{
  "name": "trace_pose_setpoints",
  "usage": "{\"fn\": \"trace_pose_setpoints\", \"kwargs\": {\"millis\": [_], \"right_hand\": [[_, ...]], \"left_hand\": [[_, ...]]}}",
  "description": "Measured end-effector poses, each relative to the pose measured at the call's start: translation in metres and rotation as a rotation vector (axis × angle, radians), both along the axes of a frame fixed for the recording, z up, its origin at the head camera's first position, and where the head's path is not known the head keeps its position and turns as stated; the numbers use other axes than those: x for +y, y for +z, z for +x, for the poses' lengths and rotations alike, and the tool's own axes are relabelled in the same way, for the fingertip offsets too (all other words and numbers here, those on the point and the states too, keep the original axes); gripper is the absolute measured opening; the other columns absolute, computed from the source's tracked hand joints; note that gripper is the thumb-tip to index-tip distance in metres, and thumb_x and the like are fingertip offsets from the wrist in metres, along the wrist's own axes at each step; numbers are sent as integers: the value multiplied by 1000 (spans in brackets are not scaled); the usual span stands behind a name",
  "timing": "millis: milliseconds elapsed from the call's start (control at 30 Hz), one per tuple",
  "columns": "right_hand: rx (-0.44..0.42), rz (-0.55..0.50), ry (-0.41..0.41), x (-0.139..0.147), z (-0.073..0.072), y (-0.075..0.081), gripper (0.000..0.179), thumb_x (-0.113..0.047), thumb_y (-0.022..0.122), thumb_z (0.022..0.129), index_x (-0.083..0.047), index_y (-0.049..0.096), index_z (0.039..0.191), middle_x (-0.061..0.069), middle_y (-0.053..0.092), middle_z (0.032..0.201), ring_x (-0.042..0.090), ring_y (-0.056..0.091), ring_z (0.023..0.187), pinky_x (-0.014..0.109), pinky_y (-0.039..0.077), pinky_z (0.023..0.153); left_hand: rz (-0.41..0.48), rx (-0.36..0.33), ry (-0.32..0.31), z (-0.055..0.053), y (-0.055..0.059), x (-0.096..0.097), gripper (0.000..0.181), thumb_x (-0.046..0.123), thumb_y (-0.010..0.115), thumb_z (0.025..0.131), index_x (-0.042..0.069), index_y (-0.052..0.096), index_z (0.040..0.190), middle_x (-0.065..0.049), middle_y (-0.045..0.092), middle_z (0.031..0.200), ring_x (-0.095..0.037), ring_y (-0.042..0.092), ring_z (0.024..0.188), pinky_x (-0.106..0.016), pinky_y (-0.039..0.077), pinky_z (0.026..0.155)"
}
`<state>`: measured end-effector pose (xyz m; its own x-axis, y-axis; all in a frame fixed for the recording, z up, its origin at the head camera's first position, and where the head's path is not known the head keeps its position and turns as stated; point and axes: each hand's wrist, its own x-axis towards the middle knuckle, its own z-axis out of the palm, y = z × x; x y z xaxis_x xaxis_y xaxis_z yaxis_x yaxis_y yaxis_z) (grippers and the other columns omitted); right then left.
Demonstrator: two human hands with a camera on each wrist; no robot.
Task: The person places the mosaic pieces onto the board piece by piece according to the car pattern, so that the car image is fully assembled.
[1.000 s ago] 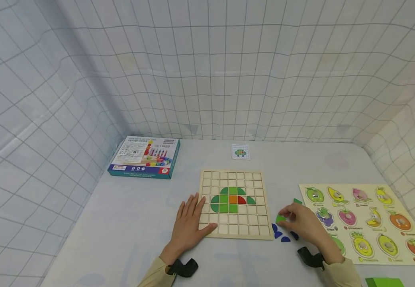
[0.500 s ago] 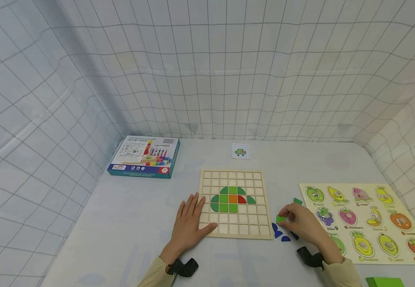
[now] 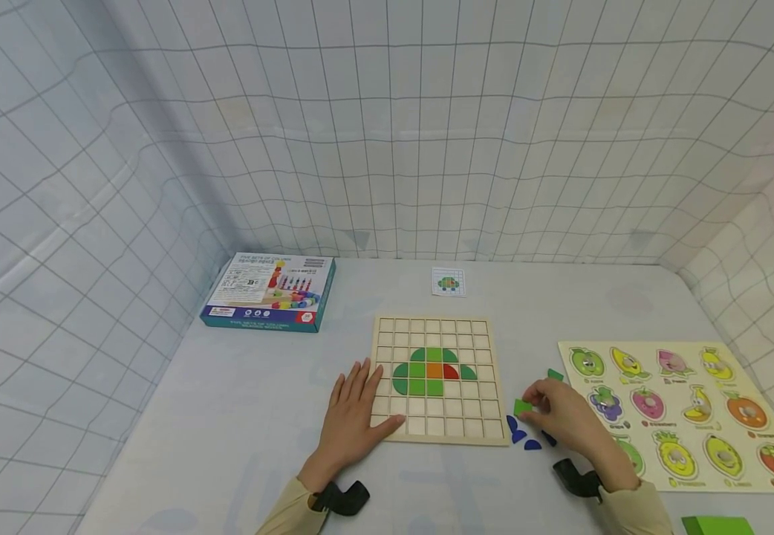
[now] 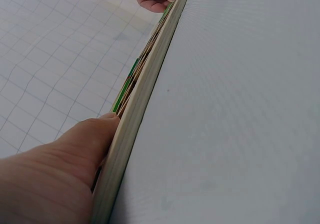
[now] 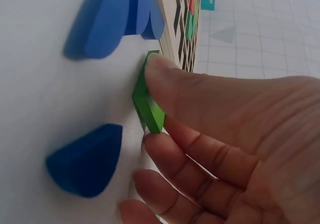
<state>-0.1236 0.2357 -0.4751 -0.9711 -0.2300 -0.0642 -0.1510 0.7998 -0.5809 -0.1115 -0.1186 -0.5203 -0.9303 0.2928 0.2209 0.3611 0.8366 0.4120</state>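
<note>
My left hand [image 3: 352, 418] rests with spread, straight fingers along the left side of a wooden grid board [image 3: 440, 429]; its thumb [image 4: 97, 131] lies over the near edge. Green pieces [image 3: 417, 387], an orange square [image 3: 434, 371] and a red quarter-round piece [image 3: 451, 372] fill cells in the board's middle. Right of the board, my right hand [image 3: 564, 416] pinches a green tile [image 5: 150, 101] between thumb and fingers, low over the table. Blue rounded pieces [image 3: 532, 446] lie close by, one [image 5: 87, 161] under the hand. Another green piece [image 3: 555, 375] lies beyond the fingers.
A small pattern card [image 3: 449, 283] lies behind the board. At the back left is a flat toy box [image 3: 268, 293]. A fruit puzzle board [image 3: 684, 446] lies at the right, with a green block [image 3: 717, 526] at the front edge.
The green tile and the right fingertips have shifted very slightly. The left hand and the board have stayed where they were.
</note>
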Motion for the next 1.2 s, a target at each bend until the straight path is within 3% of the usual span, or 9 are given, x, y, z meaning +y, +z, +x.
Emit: {"fn": "trace_pose_setpoints", "kwargs": {"millis": [733,1033,1200], "right_hand": [[77,-32,-31,-1,8,-1,23,-12,79,77,-14,57,82,-8,51,65,9,46,58,24,39,51],[185,-68,-31,-15,1,5,16,-9,77,79,-12,65,89,-9,52,69,9,47,61,24,41,54],[204,-115,1,-33,-4,8,14,-8,77,79,-12,68,88,-10,54,72,8,49,64,25,44,57]], "left_hand": [[6,-11,0,1,1,0,88,60,58,85,7,30,149,-16,23,153,-30,13,142,-48,5,112],[1,-12,-3,-1,-1,-1,88,61,57,85,7,30,149,-15,22,154,-29,12,142,-47,5,112],[5,-9,-8,0,0,-1,87,59,58,85,7,30,149,-15,22,154,-29,12,142,-47,5,112]]}}
